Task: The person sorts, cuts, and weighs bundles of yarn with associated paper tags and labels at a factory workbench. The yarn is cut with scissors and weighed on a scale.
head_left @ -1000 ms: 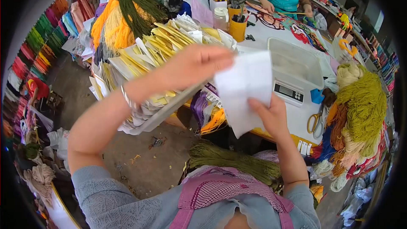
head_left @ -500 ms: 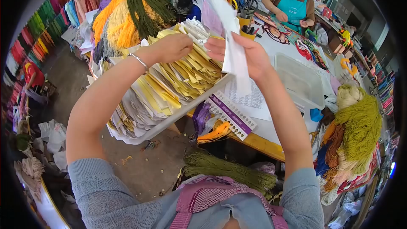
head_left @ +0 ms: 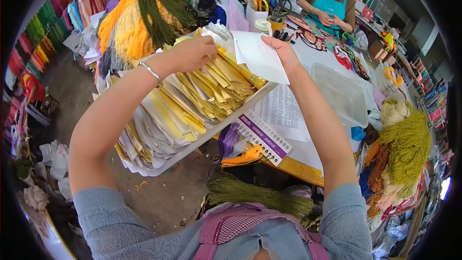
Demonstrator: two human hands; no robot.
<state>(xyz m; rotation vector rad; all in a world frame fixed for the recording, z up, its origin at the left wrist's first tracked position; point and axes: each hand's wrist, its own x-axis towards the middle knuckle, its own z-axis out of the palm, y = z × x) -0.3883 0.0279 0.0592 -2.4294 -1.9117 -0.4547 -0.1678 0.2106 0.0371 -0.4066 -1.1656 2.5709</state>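
Note:
My right hand [head_left: 283, 55] grips a white paper sheet [head_left: 257, 57] at its upper right corner, thumb on top. The sheet hangs over the right end of a long box [head_left: 211, 132] packed with upright yellow and white envelopes [head_left: 211, 86]. Above the envelopes, my left hand [head_left: 195, 52] is closed with its fingers curled down at their top edges; what its fingertips hold is hidden. A purple and white thread card [head_left: 264, 137] lies beside the box, with purple and orange threads at its left end.
Orange, cream and dark green yarn [head_left: 161, 14] is heaped behind the box. A clear plastic tray [head_left: 339, 94] sits to the right, with more yarn [head_left: 404, 139] beyond it. Scissors [head_left: 281, 7] stand in a holder. A co-worker [head_left: 332, 7] in a teal apron works across the table.
The white paper has turned from nearly edge-on to face-on, lower over the envelopes. My right hand has closed on its corner. My left hand has shifted slightly left.

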